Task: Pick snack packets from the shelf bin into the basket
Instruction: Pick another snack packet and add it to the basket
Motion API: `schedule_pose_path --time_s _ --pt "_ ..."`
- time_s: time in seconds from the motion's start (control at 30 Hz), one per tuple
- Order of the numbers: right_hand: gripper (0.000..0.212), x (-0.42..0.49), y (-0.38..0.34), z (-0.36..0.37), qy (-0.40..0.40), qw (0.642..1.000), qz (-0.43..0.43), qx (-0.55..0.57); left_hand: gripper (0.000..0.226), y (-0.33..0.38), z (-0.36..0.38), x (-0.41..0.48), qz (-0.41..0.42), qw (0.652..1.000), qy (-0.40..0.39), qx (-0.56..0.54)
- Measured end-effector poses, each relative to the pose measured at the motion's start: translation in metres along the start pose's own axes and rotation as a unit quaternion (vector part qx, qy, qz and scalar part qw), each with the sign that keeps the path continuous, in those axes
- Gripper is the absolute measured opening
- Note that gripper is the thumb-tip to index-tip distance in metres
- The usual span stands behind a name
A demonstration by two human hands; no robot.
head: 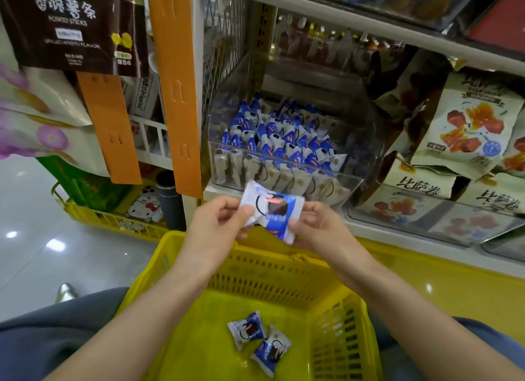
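One snack packet [270,207] hovers above the basket [167,247] rim.
Fingers of left hand [218,224] and right hand [315,228] pinch its ends; better released lower, inward.

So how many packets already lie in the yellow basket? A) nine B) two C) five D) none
B: one packet and a second packet lie on the basket floor; the left hand and right hand hold a third packet above it.

Left hand [218,221] and right hand [315,227] pinch one packet [272,210]
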State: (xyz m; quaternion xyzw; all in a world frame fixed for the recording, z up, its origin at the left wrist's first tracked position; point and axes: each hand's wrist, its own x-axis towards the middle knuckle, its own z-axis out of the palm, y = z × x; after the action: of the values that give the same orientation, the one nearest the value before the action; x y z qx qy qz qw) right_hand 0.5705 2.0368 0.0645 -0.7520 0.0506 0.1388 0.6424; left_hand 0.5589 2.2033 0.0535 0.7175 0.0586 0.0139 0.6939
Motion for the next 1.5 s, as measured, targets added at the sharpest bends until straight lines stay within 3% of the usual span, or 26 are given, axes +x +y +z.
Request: schedule_pose_path --time_s 0.13,0.2,0.3,0.37,0.43,0.57,0.67,0.77,0.87,0.97,1.03,1.13,1.2,1.33,1.4,1.5 --pt "0.051 -0.003 0.009 0.002 -0.042 0.949 -0.061 -0.306 0.022 0.001 -0.006 0.0 0.128 0.98 0.021 0.148" --pt "0.047 -0.005 0.007 0.005 -0.021 0.947 -0.12 -0.298 0.023 0.001 -0.006 -0.003 0.162 0.966 0.003 0.202" --pt "0.007 -0.006 0.001 0.008 -0.012 0.96 -0.174 -0.22 0.022 -0.002 -0.003 -0.008 0.165 0.959 -0.031 0.227" --pt "0.011 -0.007 0.0 0.009 -0.003 0.957 -0.2 -0.212 0.02 -0.004 0.0 -0.009 0.157 0.958 -0.039 0.237" --pt "0.009 -0.009 -0.001 0.01 0.007 0.939 -0.24 -0.247 0.018 -0.005 0.002 -0.008 0.133 0.967 -0.044 0.211" --pt "0.011 -0.011 -0.001 0.008 0.026 0.851 -0.346 -0.395 0.017 -0.005 0.002 -0.004 0.074 0.986 -0.074 0.132" --pt "0.01 -0.01 -0.001 0.006 0.072 0.844 -0.359 -0.392 0.01 -0.003 0.004 -0.004 0.069 0.988 -0.055 0.123" --pt "0.003 -0.008 -0.001 0.003 0.116 0.88 -0.341 -0.31 0.013 -0.006 0.003 -0.002 0.07 0.983 -0.004 0.169" --pt "0.003 -0.007 -0.002 0.002 0.134 0.885 -0.362 -0.261 0.026 -0.002 0.005 0.0 -0.031 0.994 -0.053 0.095" --pt "0.01 -0.011 0.002 0.005 0.068 0.865 -0.39 -0.309 0.048 0.004 0.005 0.001 -0.154 0.98 -0.101 -0.079" --pt "0.016 -0.014 0.004 0.008 0.024 0.84 -0.404 -0.361 0.047 0.004 0.002 0.002 -0.145 0.974 -0.107 -0.137" --pt "0.022 -0.016 0.005 0.011 0.013 0.794 -0.427 -0.432 0.024 0.005 0.001 0.0 -0.093 0.984 -0.06 -0.141" --pt "0.024 -0.017 0.006 0.015 0.024 0.828 -0.4 -0.392 0.018 0.006 0.002 0.0 -0.059 0.993 -0.018 -0.101" --pt "0.025 -0.017 0.001 0.021 0.042 0.97 -0.204 -0.125 0.019 0.006 0.003 -0.002 -0.017 0.996 -0.037 -0.076" --pt "0.025 -0.013 -0.001 0.02 -0.003 0.995 -0.102 -0.024 0.017 0.006 0.004 -0.002 0.005 0.997 -0.043 -0.063" --pt "0.026 -0.012 -0.004 0.018 -0.059 0.995 -0.017 0.079 0.014 0.003 0.006 0.0 0.027 0.999 -0.021 -0.037"
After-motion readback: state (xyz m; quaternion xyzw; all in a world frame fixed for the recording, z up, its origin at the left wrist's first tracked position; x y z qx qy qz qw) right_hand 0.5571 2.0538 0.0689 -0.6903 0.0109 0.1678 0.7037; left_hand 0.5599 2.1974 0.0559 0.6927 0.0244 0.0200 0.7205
